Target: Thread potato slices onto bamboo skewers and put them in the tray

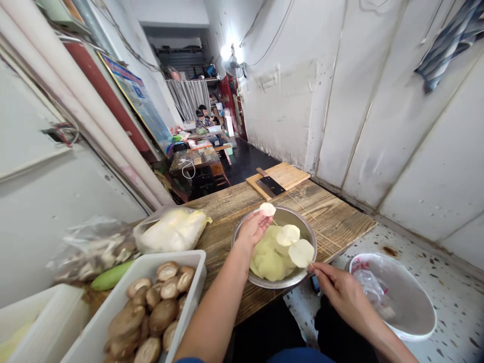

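"Head view first: where were the hands?"

"Over a metal bowl (302, 222) of potato slices (270, 257). The left hand (254, 228) pinched a single slice (267, 209) in its fingertips; the right hand (336, 287) pinched a thin wooden skewer (311, 264) between thumb and forefinger, with two threaded slices (301, 253) above the bowl."

"And the surface?"

"A wooden table (223, 212) with bold grain. Loose skewers (328, 243) lay right of the bowl, and a cleaver (273, 186) rested on a cutting board (293, 174) at the far edge. On the left, a white tray (201, 262) held mushrooms (162, 316), just beside a plastic bag (172, 231) of something pale."

"What of the room?"

"Long and narrow, with a stained white wall (280, 111), a bright lamp (227, 52) and people (203, 120) near the back. A white bin (433, 307) stood on the speckled floor (451, 295)."
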The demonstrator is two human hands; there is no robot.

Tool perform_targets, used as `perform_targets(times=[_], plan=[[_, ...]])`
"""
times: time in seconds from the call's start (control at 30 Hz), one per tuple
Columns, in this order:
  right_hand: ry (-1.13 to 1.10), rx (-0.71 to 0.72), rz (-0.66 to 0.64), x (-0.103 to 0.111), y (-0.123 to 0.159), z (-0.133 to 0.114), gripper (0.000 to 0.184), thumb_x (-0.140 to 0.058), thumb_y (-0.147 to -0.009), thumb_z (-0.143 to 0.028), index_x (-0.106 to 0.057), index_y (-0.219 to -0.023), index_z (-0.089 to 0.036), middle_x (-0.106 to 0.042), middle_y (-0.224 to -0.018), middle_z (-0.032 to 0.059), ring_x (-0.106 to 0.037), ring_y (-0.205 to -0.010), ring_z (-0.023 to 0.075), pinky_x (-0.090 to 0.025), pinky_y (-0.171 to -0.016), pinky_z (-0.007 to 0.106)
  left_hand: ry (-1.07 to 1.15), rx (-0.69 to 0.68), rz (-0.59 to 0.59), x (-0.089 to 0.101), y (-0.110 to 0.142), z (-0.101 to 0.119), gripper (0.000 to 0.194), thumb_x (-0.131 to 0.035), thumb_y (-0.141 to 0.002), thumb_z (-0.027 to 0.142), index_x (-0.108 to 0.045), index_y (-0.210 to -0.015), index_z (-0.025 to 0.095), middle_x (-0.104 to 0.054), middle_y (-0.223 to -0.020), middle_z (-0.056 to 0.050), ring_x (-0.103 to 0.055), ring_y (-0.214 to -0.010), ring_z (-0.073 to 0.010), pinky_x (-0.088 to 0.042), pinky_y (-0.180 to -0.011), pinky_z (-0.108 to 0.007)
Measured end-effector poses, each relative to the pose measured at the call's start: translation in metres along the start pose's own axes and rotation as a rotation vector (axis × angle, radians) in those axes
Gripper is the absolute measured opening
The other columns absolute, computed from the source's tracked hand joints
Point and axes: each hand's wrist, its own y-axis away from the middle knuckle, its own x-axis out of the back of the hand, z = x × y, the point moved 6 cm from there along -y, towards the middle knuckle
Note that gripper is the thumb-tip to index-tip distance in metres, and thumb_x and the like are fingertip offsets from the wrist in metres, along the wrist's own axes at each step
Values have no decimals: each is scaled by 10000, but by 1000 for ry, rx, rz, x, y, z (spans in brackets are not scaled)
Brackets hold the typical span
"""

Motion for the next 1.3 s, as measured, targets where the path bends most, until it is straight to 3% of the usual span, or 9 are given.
perform_targets(times=[0.1,0.3,0.47,0.73,1.03,1.3], plan=[[7,6,1,-2,-3,-1,378,-352,-929,-346,-677,-998,-164,-693,-753,53,-638,-674,193,-481,-633,248,-4,-48,31,2,-1,0,113,-611,-752,28,-565,-721,127,-673,-729,-56,-643,-688,-126,-530,-697,-253],[7,13,5,-4,-6,-1,371,-352,-926,-342,-674,-961,-162,-689,-746,47,-620,-647,186,-461,-594,238,-21,-52,65,7,-4,-1,85,-606,-759,39,-592,-726,117,-602,-565,-17,-544,-484,-60,-450,-497,-152],[14,14,-6,-4,-5,-3,377,-350,-927,-345,-675,-974,-161,-673,-719,45,-617,-652,186,-456,-591,235,-22,-70,26,1,0,1,91,-609,-732,16,-573,-749,98,-664,-673,-82,-624,-582,-101,-507,-579,-189],[19,4,1,-2,-7,-2,378,-345,-927,-350,-664,-958,-151,-675,-717,56,-620,-648,189,-440,-546,233,-114,-182,28,1,3,6,255,-696,-646,38,-506,-775,149,-650,-687,-26,-646,-630,-109,-528,-696,-258],[10,6,18,-2,-10,-4,346,-349,-922,-329,-644,-866,-158,-671,-699,45,-617,-627,175,-434,-543,220,-216,-280,31,2,4,9,310,-732,-562,127,-519,-786,157,-652,-677,-12,-613,-577,-92,-506,-645,-243],[31,7,31,1,-10,-3,355,-357,-919,-309,-681,-922,-166,-698,-725,36,-638,-640,178,-465,-598,232,-256,-303,23,-2,8,10,304,-715,-555,143,-549,-809,153,-652,-696,-13,-582,-544,-80,-486,-608,-231]])
